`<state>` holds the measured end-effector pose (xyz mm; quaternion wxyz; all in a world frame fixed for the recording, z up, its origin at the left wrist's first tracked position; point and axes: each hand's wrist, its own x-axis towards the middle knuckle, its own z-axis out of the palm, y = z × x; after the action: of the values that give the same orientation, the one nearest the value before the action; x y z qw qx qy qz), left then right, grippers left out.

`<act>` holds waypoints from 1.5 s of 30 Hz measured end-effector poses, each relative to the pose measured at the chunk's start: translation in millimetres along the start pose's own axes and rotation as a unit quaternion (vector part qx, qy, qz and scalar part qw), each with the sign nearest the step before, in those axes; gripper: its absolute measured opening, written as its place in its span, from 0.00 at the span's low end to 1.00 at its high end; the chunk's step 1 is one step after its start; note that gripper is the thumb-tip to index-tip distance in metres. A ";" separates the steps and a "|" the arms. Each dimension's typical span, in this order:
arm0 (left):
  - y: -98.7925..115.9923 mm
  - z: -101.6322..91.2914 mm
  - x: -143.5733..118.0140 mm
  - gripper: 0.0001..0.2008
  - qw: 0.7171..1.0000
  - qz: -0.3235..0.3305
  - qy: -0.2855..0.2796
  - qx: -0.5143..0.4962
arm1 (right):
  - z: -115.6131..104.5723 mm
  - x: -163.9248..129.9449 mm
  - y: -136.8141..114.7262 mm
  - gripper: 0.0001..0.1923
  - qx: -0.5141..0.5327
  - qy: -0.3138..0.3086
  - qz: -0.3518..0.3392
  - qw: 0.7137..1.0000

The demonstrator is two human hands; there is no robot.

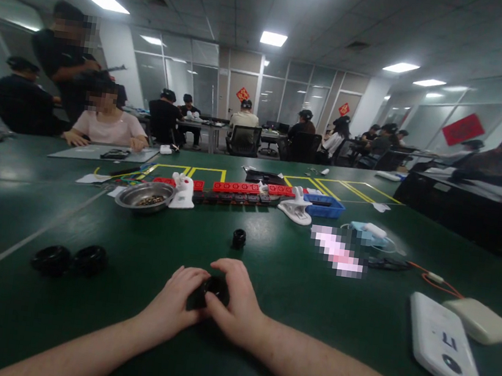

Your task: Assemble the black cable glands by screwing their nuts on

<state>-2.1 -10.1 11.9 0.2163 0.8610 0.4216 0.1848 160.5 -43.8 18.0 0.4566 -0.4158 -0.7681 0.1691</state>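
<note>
You sit in an open office workroom: glass partitions [200,82], ceiling panel lights [273,38], co-workers at desks [203,126] beyond your hands.

A small black part [211,291] is held low over the table between both hands, mostly covered by the fingers; its shape cannot be told.

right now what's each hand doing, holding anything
left hand: closed on the small black part
right hand: closed on the same small black part, fingers curled over it
</note>
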 end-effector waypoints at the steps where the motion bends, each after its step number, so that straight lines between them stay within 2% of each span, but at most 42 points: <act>1: 0.5 -0.2 0.1 0.17 1.000 0.000 0.001 0.001 | 0.1 -0.1 0.3 0.21 -0.001 0.003 -0.001 1.000; 7: 4.3 -2.8 -4.3 0.17 0.999 -0.010 0.033 0.019 | 1.5 -1.0 1.4 0.20 -0.003 0.018 -0.013 1.000; 12: -12.0 -11.1 -24.4 0.18 0.995 -0.037 0.070 0.057 | 1.7 -1.2 0.9 0.20 -0.002 0.021 -0.015 1.000; 17: -38.2 -34.8 -56.6 0.22 0.982 -0.163 0.074 0.058 | 1.3 -2.0 1.0 0.20 -0.004 0.003 -0.015 1.000; 23: -69.0 -59.2 -105.6 0.27 0.958 -0.264 0.083 0.075 | 1.8 -2.8 3.9 0.19 -0.017 0.004 -0.018 1.000; 26: -89.7 -69.1 -132.5 0.27 0.939 -0.309 0.116 0.094 | 1.8 -2.7 4.9 0.18 -0.024 0.007 -0.021 0.999; 31: -115.1 -92.5 -164.1 0.32 0.909 -0.376 0.105 0.148 | 3.2 -2.3 7.5 0.18 -0.032 0.010 -0.024 0.999; 34: -124.8 -105.4 -170.8 0.34 0.891 -0.396 0.119 0.185 | 4.5 -2.1 9.6 0.18 -0.039 0.009 -0.026 0.999; 38: -136.4 -116.2 -166.4 0.34 0.870 -0.429 0.127 0.206 | 5.1 -2.0 11.8 0.18 -0.049 0.012 -0.029 0.998; 40: -139.5 -118.6 -161.2 0.34 0.858 -0.458 0.121 0.198 | 4.9 -1.8 12.7 0.18 -0.054 0.015 -0.033 0.998; 43: -139.1 -118.1 -155.1 0.34 0.858 -0.457 0.131 0.196 | 4.8 -1.5 13.7 0.18 -0.060 0.023 -0.035 0.997; 45: -137.7 -116.0 -154.0 0.33 0.855 -0.447 0.171 0.202 | 5.5 -1.7 14.1 0.18 -0.062 0.028 -0.035 0.997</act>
<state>-237.9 -33.2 15.4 0.0214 0.5595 0.8193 0.1233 163.2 -36.1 5.2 0.4571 -0.4208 -0.7780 0.0931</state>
